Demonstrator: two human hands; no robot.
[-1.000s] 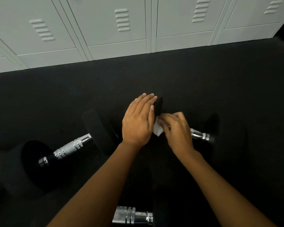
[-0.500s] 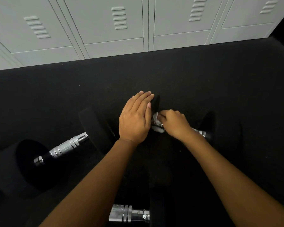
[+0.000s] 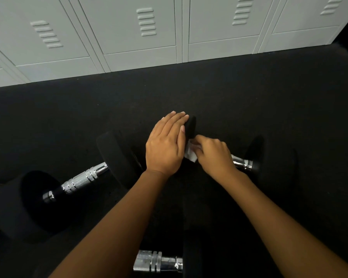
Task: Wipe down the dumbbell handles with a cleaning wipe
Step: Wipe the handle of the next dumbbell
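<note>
On the black rubber floor (image 3: pixel 229 93) before the grey metal lockers (image 3: pixel 129 37), your left hand (image 3: pixel 165 147) lies flat, fingers straight, over the black dumbbell's near head (image 3: pixel 191 125). Your right hand (image 3: pixel 215 155) curls closed around the crumpled white cleaning wipe (image 3: pixel 190 153), pressing it on the chrome handle (image 3: pixel 241 162), mostly hidden beneath your knuckles. Another chrome-handled dumbbell (image 3: pixel 82 177) lies to the left.

Three dumbbells on dark floor, black heads, chrome knurled handles. Middle dumbbell (image 3: pixel 255 157): handle mostly covered, only right end of chrome showing at its head. White wipe (image 3: pixel 190 152) crumpled against that handle near left head. Left dumbbell (image 3: pixel 82 178) lies diagonal, handle bare. Near dumbbell (image 3: pixel 159 262) at bottom edge, partly visible.
</note>
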